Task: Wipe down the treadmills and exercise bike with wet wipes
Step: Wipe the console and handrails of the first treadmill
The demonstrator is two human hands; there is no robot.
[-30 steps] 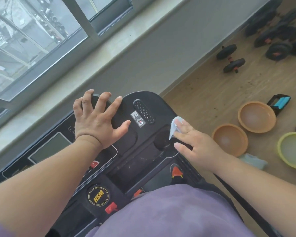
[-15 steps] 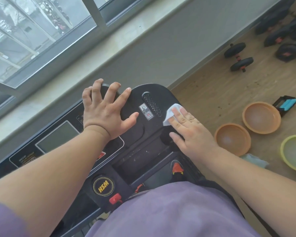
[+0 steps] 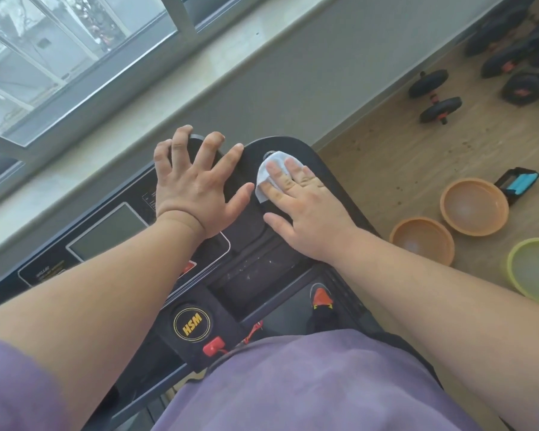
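Both my hands lay flat on the treadmill console [image 3: 293,144]: left hand [image 3: 193,194] spread, holding nothing; right hand [image 3: 308,213] pressed the wet wipe [image 3: 269,172] with straight fingers.

Place: we're in a home gym | Signs: treadmill console [image 3: 333,169], dumbbells [image 3: 434,96] on wood floor [image 3: 386,157], window [image 3: 75,51]
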